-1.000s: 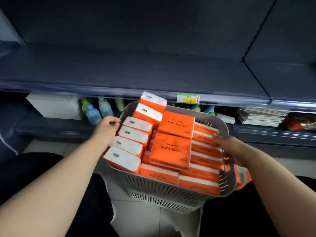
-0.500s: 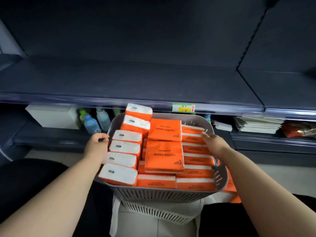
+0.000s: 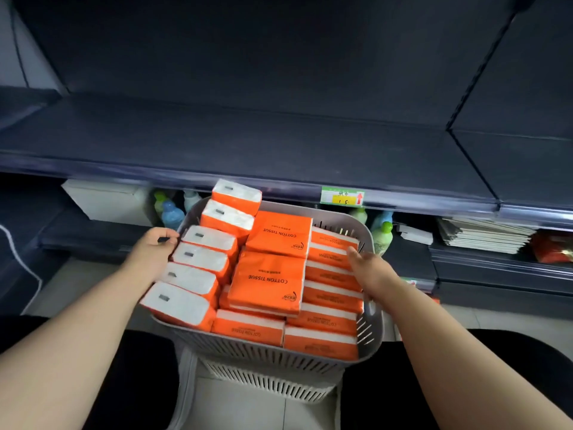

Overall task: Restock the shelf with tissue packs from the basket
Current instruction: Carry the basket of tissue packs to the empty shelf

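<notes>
Stocking has barely begun, I judge. The basket (image 3: 248, 355), crammed with orange tissue packs (image 3: 273, 274), sits just near of the dark shelf (image 3: 248, 150). My left hand (image 3: 152, 252) grips its left rim. My right hand (image 3: 372, 268) lies on the right-hand packs, but I cannot tell if it grasps one. Next I need one pack pinched, lifted clear and set far back.

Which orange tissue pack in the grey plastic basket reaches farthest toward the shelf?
The orange-and-white pack ending the left row; it alone rises past the grey basket's far rim, against the dark shelf edge.
</notes>
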{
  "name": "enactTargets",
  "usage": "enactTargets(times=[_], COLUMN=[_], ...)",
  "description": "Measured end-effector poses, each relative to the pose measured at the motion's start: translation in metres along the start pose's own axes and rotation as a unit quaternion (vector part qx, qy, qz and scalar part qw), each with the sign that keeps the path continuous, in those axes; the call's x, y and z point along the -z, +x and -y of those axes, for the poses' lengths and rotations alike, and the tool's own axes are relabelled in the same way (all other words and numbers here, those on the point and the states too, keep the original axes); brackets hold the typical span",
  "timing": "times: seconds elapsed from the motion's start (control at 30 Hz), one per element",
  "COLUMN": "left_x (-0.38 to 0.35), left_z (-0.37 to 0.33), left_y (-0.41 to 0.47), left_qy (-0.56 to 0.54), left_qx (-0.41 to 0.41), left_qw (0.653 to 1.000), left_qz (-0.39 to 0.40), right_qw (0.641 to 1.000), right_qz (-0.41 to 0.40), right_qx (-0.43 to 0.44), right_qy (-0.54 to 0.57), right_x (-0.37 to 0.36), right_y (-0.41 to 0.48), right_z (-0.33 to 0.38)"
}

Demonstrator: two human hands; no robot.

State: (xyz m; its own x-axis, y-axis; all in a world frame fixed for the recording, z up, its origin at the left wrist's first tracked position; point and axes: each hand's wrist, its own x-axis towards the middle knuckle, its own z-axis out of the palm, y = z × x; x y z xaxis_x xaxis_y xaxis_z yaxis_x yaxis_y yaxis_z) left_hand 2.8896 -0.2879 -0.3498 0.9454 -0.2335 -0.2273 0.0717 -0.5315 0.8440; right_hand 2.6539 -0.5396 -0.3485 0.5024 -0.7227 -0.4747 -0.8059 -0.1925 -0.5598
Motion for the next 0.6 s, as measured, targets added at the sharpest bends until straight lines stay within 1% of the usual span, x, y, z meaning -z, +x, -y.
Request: enactTargets(times=[0.2, 0.3, 0.4, 0.5, 0.6], left_x=[-0.01, -0.016, -0.02, -0.023, -0.024], left_z=[-0.001, -0.003, -0.006, -0.008, -0.005], left_y=[-0.009, -0.004, 0.007, 0.01, 0.01], left_qy=[-0.009, 0.002, 0.006, 0.02, 0.023], left_qx=[0.007, 0.008, 0.013, 0.009, -0.008], left_qw=[1.0, 1.0, 1.0, 0.999, 0.999], left_qz=[-0.001, -0.015, -0.022, -0.025, -0.026], right_qw=[0.999, 0.997, 0.997, 0.997, 0.995], right_qz=[-0.008, 0.021, 0.059, 0.057, 0.052], right_qx=[-0.021, -0.046, -0.042, -0.032, -0.039], right_qy=[0.038, 0.061, 0.017, -0.052, -0.078], right_x=[0.015, 0.022, 0.023, 0.025, 0.024], right_y=[0.015, 0.028, 0.037, 0.039, 0.04], right_z=[0.008, 0.008, 0.011, 0.014, 0.017])
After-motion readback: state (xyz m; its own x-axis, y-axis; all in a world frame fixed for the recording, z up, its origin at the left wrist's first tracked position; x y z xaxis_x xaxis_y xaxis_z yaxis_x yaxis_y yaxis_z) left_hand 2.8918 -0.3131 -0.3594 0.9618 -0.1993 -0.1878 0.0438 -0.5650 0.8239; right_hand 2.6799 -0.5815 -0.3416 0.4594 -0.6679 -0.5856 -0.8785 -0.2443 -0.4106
